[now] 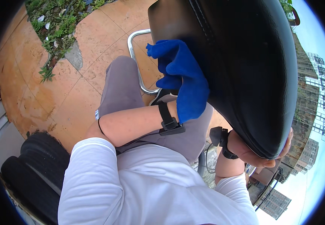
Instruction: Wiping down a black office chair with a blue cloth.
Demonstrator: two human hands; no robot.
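Observation:
A large black padded chair part (245, 67), leather-like and seamed, is tilted up in front of me. A bent chrome tube (131, 48) shows beside it, low on the left. A crumpled blue cloth (192, 82) lies against its near left face. From my left forearm (140, 125), the hand goes in under this cloth; the cloth hides its fingers. My right hand (250, 152) grips the chair part's lower right corner, with fingertips showing around the far side. Dark straps with small black boxes circle both wrists.
Orange-brown floor tiles (83, 93) spread ahead and to the left, bordering a weedy patch (59, 28). A rounded black object (38, 165) stands close by my left side. Dark cables (207, 157) hang near my right forearm. Buildings (307, 155) rise far off to the right.

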